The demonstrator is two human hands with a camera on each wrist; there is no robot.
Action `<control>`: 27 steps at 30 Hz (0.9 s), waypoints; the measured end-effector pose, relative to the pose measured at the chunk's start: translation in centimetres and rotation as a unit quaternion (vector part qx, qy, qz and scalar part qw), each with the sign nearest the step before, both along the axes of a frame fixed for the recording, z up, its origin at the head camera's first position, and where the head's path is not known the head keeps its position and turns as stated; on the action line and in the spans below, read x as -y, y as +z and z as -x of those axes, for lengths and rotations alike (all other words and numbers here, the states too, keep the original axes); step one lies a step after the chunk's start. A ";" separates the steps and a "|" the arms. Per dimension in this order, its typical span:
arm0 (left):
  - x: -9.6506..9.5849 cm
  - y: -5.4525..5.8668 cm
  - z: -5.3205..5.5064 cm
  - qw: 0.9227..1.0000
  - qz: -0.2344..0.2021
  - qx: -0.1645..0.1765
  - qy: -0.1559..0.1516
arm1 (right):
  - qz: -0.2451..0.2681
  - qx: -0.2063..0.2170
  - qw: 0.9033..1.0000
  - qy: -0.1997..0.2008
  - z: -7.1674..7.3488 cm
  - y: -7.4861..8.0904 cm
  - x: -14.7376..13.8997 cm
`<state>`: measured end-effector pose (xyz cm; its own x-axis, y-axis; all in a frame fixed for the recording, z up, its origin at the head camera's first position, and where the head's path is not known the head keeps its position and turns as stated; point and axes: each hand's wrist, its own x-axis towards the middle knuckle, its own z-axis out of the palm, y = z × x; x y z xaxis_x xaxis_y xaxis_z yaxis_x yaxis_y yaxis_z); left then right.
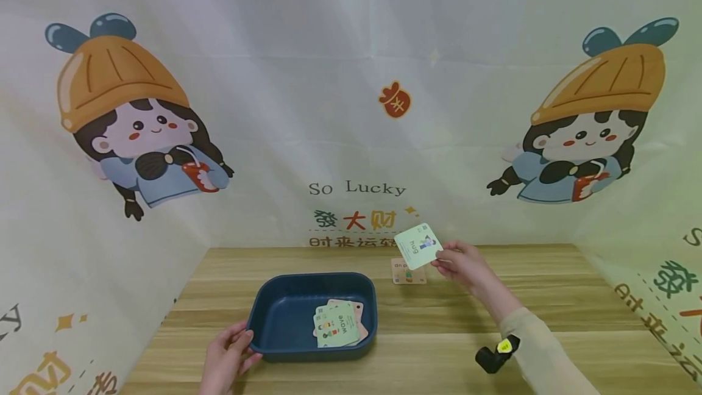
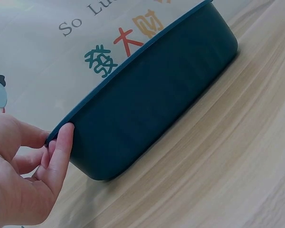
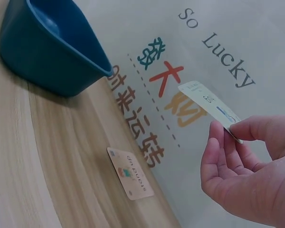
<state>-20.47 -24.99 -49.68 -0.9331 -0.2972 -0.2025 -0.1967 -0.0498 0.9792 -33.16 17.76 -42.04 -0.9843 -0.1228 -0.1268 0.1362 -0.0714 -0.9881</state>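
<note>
My right hand (image 1: 462,263) pinches a pale green card (image 1: 418,246) by one edge, held up off the table near the back wall; the word "hug" reads upside down on it. Below and behind it a pink "stand up" card (image 3: 130,173) lies on the wood. My left hand (image 1: 229,353) grips the near-left rim of a dark blue plastic basin (image 1: 307,355), thumb on the rim and fingers outside in the left wrist view. Inside the basin, toward its right end, several cards lie in a loose overlapping pile, a green "wave" card (image 1: 337,325) on top.
The wood-grain table (image 1: 439,352) runs back to a printed cloth (image 1: 471,188) hanging at the rear and both sides. A black wrist strap with a small device (image 1: 496,353) sits on the right sleeve.
</note>
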 end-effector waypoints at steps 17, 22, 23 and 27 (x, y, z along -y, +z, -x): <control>0.0 -0.1 0.1 1.000 -0.006 0.008 0.005 | -0.002 -0.024 0.999 0.026 -0.2 1.3 1.8; 0.0 0.0 0.1 1.000 -0.007 0.009 0.008 | -0.006 -0.028 0.999 0.035 -0.2 1.3 2.5; 0.0 -0.1 0.1 1.000 -0.007 0.007 0.009 | -0.006 -0.029 0.999 0.036 -0.2 1.4 2.6; -0.1 -0.1 0.1 1.000 -0.007 0.001 0.015 | -0.010 -0.036 0.998 0.047 -0.3 1.4 3.1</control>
